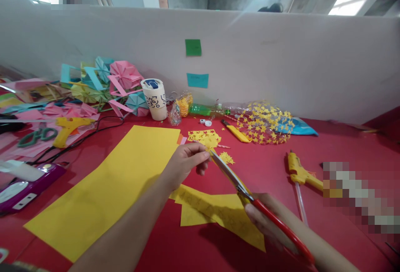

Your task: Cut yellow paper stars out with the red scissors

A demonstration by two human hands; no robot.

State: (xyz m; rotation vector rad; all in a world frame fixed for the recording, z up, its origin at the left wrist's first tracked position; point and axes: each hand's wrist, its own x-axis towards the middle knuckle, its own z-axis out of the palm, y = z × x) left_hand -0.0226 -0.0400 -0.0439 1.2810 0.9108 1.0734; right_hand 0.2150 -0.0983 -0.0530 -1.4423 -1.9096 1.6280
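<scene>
My right hand point(264, 213) grips a pair of scissors point(229, 173) with red handles, its blades pointing up and to the left. The blade tips reach my left hand point(189, 159), whose thumb and fingers are pinched together around a small bit of yellow paper that is mostly hidden. Below the hands lie cut pieces of yellow paper point(225, 205) with faint outlines drawn on them. Just beyond the fingertips sits a small pile of yellow paper stars point(226, 158), beside a yellow strip with star-shaped holes point(201, 135).
A large yellow sheet point(125, 172) covers the left of the red table. Glue guns lie at left point(67, 128) and right point(296, 170). Along the back stand a white cup point(154, 101), a yellow cutter point(237, 132) and a star-covered plastic ball point(265, 124). Folded paper decorations point(125, 76) heap up at left.
</scene>
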